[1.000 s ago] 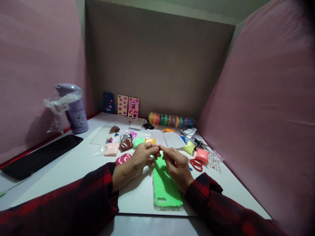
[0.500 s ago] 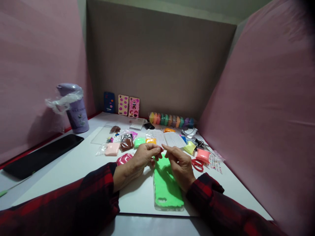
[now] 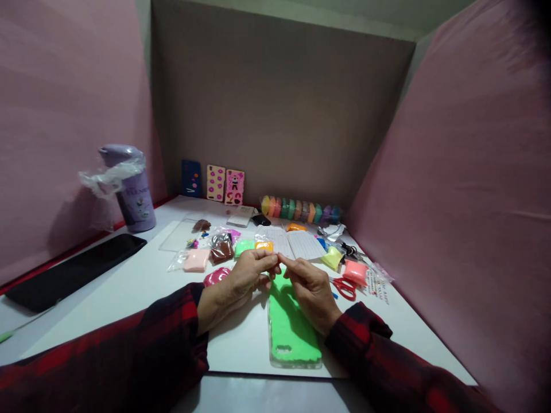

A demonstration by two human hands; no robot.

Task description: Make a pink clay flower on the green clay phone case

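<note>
My left hand (image 3: 252, 275) is closed in a pinch, with a small piece of dark red clay (image 3: 279, 259) at its fingertips, mostly hidden now. My right hand (image 3: 312, 289) has its index finger stretched to the clay, its tip meeting the left fingertips; the other fingers are curled in. Below both hands lies a clear phone case (image 3: 297, 365) covered with bright green clay (image 3: 295, 327), its camera cutout toward me. Beside my left wrist is a packet of deep pink clay (image 3: 217, 276). Red-handled scissors (image 3: 345, 288) rest to the right of my right hand.
Clay packets lie behind my hands: peach (image 3: 197, 260), brown (image 3: 221, 249), yellow (image 3: 332, 258) and coral (image 3: 355, 273). Behind them are an open notebook (image 3: 303, 244) and a row of coloured clays (image 3: 299, 210). A purple tumbler (image 3: 136, 195) and black phone (image 3: 81, 269) are on the left.
My right index finger has moved left and now touches the clay at my left fingertips; a small gap showed before. The green-covered case has stayed in place.
</note>
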